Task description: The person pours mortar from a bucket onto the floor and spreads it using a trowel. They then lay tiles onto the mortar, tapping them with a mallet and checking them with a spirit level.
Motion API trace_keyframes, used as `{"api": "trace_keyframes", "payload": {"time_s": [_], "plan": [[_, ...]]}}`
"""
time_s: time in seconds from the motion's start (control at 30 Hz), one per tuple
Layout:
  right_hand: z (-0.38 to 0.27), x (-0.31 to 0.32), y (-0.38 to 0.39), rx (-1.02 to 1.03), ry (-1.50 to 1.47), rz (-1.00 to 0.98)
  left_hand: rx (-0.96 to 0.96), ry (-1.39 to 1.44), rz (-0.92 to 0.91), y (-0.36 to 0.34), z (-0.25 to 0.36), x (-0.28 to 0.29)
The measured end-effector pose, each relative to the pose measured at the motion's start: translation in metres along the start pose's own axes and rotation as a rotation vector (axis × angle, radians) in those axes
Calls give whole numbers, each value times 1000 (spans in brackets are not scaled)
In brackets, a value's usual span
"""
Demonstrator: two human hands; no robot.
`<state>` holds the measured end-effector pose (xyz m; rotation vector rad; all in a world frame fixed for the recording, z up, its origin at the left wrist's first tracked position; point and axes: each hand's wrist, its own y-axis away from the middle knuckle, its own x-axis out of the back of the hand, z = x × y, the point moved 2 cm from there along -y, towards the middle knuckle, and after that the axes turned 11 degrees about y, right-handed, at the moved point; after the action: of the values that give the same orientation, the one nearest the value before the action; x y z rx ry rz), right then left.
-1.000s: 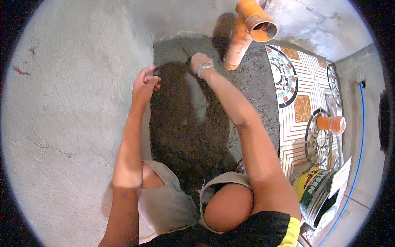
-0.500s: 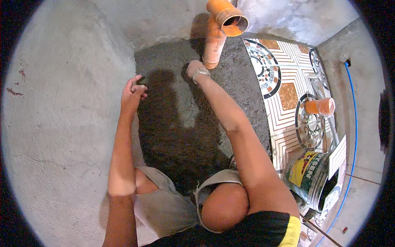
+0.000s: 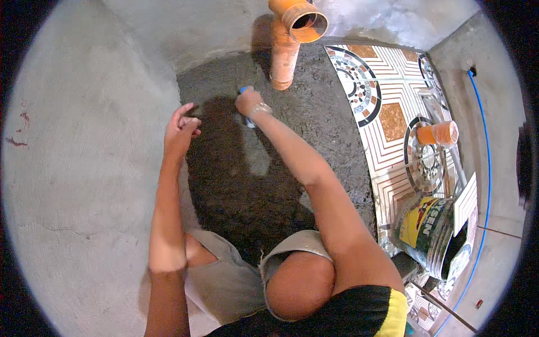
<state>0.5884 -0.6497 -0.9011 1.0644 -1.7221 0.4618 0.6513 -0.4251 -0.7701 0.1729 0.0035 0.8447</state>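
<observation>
My right hand (image 3: 248, 102) is closed round a slim blue tool (image 3: 250, 121), whose blue ends stick out on both sides of the fist. The rest of the tool is hidden, so its exact kind does not show. It is over the wet grey mortar bed (image 3: 224, 174), left of the upright orange pipe (image 3: 284, 59). My left hand (image 3: 182, 126) is held up beside the left wall with fingers loosely apart and nothing in it.
Patterned tiles (image 3: 393, 121) cover the floor on the right, with a capped orange pipe stub (image 3: 438, 133) rising through them. A dark bucket (image 3: 424, 230) lies tilted by loose tiles (image 3: 465, 202). A blue hose (image 3: 485, 151) runs along the right wall; a bare plastered wall (image 3: 84, 157) is at left.
My right hand has moved left, away from the foot of the orange pipe, and the blue tool now shows in it. My left hand has hardly moved.
</observation>
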Motion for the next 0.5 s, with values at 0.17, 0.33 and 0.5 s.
{"api": "trace_keyframes", "payload": {"time_s": [0.17, 0.33, 0.5], "plan": [[-4, -4, -48, -557, -309, 141, -38, 6, -9, 2, -1, 4], [-14, -23, -57, -471, -248, 153, -36, 16, 35, 1, 0, 12], [-25, -57, -31, -211, -121, 148, 2, 19, 24, -2, -2, 7]]}}
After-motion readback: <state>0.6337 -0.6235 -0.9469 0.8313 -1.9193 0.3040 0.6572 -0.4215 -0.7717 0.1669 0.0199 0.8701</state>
